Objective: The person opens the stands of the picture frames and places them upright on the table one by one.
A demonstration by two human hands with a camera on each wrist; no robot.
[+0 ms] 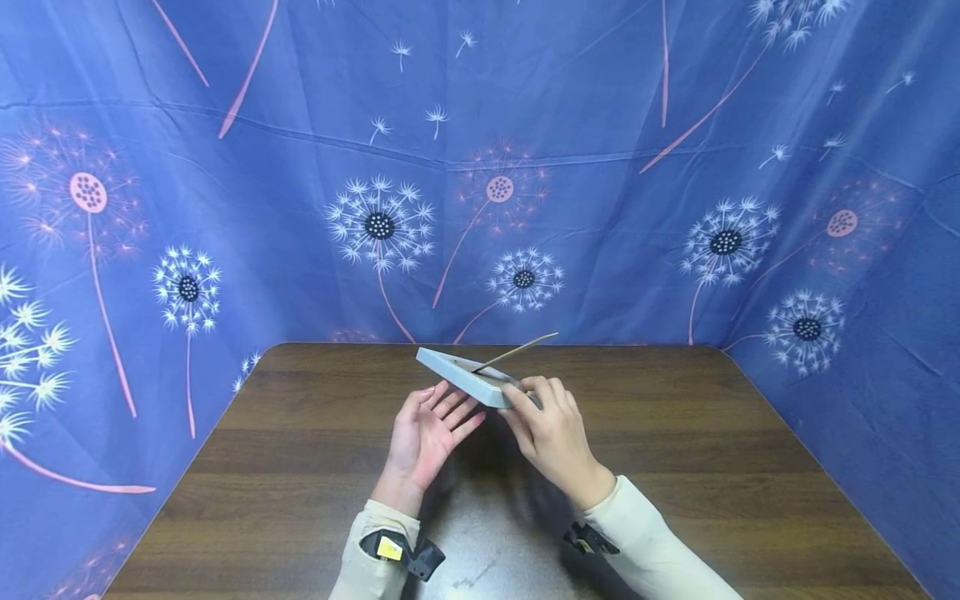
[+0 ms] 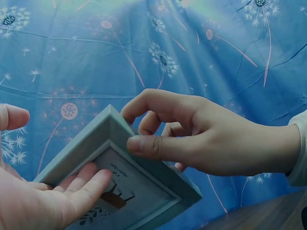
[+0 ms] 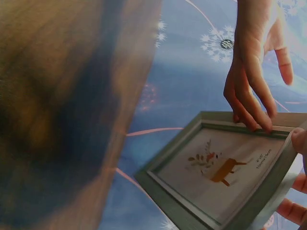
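Observation:
A pale blue-green picture frame [image 1: 459,379] is held tilted above the table, its front facing down. A thin easel-back stand [image 1: 517,352] juts up from its back. My right hand [image 1: 555,433] pinches the near right corner between thumb and fingers. My left hand [image 1: 429,433] is palm up under the frame, fingers extended, their tips touching the front by the inner rim in the left wrist view. In the right wrist view, the front [image 3: 218,172] shows a printed insert with a brown deer-like figure and size lettering.
A brown wood-grain table [image 1: 300,467] lies beneath the hands. Behind and at both sides hangs a blue cloth [image 1: 600,208] printed with dandelions. Each sleeve bears a black wrist camera, such as the left wrist camera [image 1: 426,558].

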